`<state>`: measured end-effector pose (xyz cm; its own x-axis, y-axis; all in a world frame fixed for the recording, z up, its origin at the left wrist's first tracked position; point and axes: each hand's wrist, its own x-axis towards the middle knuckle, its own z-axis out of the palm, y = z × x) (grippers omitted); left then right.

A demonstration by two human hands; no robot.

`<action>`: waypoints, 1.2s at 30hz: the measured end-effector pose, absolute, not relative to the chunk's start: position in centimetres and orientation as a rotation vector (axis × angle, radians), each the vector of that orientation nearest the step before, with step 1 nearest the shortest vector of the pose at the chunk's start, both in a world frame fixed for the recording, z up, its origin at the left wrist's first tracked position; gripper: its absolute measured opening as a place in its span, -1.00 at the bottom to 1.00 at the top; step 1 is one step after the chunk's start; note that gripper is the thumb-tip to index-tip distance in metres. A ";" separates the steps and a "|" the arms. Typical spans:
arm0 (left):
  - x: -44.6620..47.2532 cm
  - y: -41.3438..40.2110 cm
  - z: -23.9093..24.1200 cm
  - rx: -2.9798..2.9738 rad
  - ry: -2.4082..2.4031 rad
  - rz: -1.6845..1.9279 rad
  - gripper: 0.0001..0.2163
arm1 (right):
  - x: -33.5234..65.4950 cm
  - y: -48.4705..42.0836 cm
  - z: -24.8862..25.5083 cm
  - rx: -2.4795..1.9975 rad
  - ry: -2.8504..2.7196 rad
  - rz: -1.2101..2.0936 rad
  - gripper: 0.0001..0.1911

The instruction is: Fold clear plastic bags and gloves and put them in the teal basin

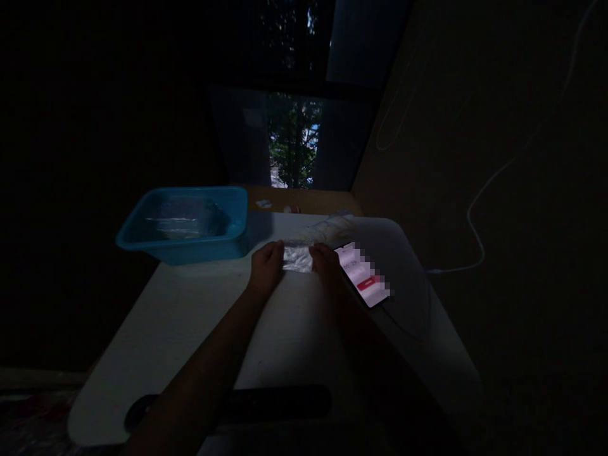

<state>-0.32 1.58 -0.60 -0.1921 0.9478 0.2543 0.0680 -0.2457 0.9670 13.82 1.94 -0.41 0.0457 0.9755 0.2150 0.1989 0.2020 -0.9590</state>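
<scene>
The room is very dark. A small shiny clear plastic packet [297, 258] lies on the white table [190, 316], held between both hands. My left hand [266, 265] grips its left edge with fingers curled. My right hand [326, 261] pinches its right edge. Just right of my right hand a lit phone [363, 275] lies flat on the table, its screen glowing white and red.
A blue plastic tub [190, 244] with clear packets inside stands at the table's far left. Behind the packet lies a pale wrapped bundle [330, 227]. A white cable [475, 234] hangs along the right wall. A dark long object [266, 405] lies near the front edge.
</scene>
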 end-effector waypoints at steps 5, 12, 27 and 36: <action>-0.3 1.4 -0.3 1.380 1.298 1.515 -0.65 | 13.8 1.9 -0.4 -1.193 -1.392 0.867 -0.67; -0.4 1.5 -0.4 1.373 1.327 1.534 -0.68 | 13.8 1.9 -0.7 -1.222 -1.401 0.853 -0.68; -0.1 1.4 -0.5 1.199 1.215 1.560 -0.69 | 13.7 1.5 -0.1 -1.248 -1.361 0.848 -0.67; -0.2 1.3 -0.3 1.234 1.200 1.553 -0.69 | 13.8 1.6 0.1 -1.265 -1.368 0.821 -0.70</action>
<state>-0.24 1.30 -0.33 -0.2037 0.9541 0.2195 -0.0282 -0.2298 0.9728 13.78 1.60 0.10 0.1106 0.9651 0.2373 0.2447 0.2050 -0.9477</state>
